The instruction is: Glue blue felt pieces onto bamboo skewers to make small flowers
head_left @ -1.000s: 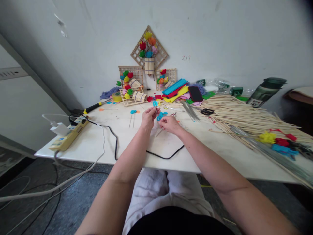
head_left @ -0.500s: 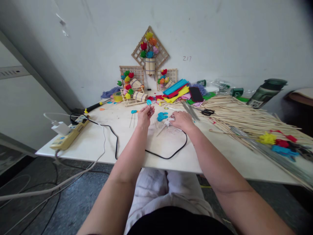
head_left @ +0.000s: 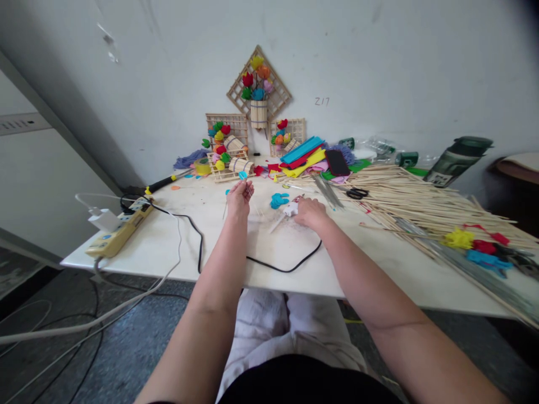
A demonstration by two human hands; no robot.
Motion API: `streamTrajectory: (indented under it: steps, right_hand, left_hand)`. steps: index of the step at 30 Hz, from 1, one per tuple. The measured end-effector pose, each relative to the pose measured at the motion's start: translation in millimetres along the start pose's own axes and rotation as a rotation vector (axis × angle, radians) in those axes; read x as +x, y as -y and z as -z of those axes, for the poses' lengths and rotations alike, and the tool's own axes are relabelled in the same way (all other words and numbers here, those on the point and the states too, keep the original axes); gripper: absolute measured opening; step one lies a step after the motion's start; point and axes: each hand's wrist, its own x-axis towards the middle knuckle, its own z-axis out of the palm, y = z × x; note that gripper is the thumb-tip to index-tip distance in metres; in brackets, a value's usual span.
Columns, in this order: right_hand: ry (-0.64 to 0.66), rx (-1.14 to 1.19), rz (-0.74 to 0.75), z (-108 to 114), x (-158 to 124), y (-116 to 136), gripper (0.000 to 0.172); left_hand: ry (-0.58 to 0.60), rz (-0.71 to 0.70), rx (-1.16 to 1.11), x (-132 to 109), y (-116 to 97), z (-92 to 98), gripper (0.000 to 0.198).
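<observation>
Pinched in my left hand [head_left: 238,199] is a thin wire stem with a round blue petal [head_left: 243,175] at its top. It is raised a little above the white table. My right hand [head_left: 311,213] is closed at the handle end of a white hot glue gun [head_left: 290,209], which lies low at the table; its handle is hidden behind my fingers. A pale glue stick [head_left: 277,223] sticks out of the gun toward me. Just behind the gun lies a small pile of blue petals [head_left: 279,200]. Another blue piece [head_left: 228,192] on a stem is partly hidden by my left hand.
A black cord [head_left: 286,270] loops across the table front. At left is a power strip [head_left: 120,230]. Lattice frames with flowers [head_left: 258,92] stand at the back. Bamboo sticks [head_left: 421,196], scissors [head_left: 357,193], a phone [head_left: 337,163] and coloured sheets [head_left: 301,151] lie right.
My left hand has moved left with the blue petal and stem, now covering more of the blue pieces there. My right hand has shifted slightly toward me, showing more of the glue gun.
</observation>
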Motion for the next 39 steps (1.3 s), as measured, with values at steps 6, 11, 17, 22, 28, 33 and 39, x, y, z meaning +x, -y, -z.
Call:
streamTrajectory:
  steps: [6,11,17,22,28,33,39]
  right_hand:
    - [-0.058,-0.069,-0.04,-9,7,0,0.05]
    - [-0.134,-0.045,-0.044,-3,9,-11,0.044]
    - [-0.217,0.19,-0.069,14,10,-33,0.04]
    - [-0.256,0.722,-0.03,16,11,-38,0.024]
    - [-0.251,1.143,0.085,19,3,-27,0.019]
    - [-0.167,1.332,0.174,18,0,-21,0.015]
    - [-0.065,1.435,0.209,17,-2,-18,0.021]
  left_hand:
    - [-0.03,-0.037,-0.022,3,-2,5.0,0.004]
    - [-0.041,-0.035,-0.027,4,-4,7.4,0.004]
    - [-0.017,-0.018,-0.019,2,-4,5.6,0.003]
    - [0.03,0.002,0.03,0,1,2.9,0.006]
    - [0.116,0.048,0.114,-4,10,-0.2,0.008]
    - [0.178,0.086,0.18,-10,15,-4.5,0.011]
    - [0.239,0.1,0.235,-13,20,-6.7,0.018]
